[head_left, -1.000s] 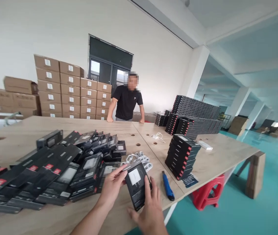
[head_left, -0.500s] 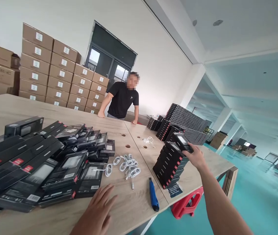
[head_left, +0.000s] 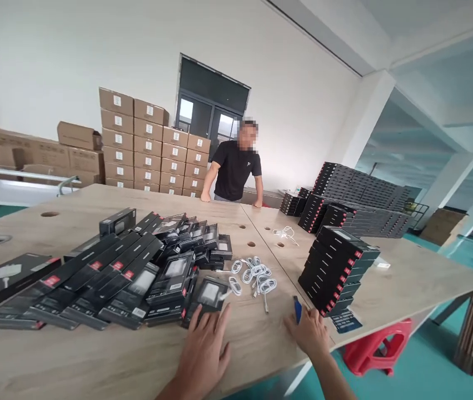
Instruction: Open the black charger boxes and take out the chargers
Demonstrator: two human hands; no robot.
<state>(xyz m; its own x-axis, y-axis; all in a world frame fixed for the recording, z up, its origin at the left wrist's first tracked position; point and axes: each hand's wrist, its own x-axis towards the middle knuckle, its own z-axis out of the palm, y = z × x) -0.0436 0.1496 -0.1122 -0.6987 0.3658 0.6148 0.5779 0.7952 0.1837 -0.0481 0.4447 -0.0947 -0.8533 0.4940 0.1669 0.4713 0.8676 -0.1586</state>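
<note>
My left hand is open, its fingers spread at the near edge of a black boxed charger that has a clear window. It grips nothing. My right hand is closed around a blue utility knife; only part of the knife shows past the fingers. Close behind that hand stands a stack of black boxes with red ends. Between the hands and a little farther off lie several coiled white cables.
A heap of black boxes spreads across the left of the table. More black boxes are stacked at the far right. A person in a black shirt leans on the far edge. A red stool stands below.
My right hand has let go of a black box on top of the stack and come down to the utility knife. The view has turned left; my left hand stays beside the boxes.
</note>
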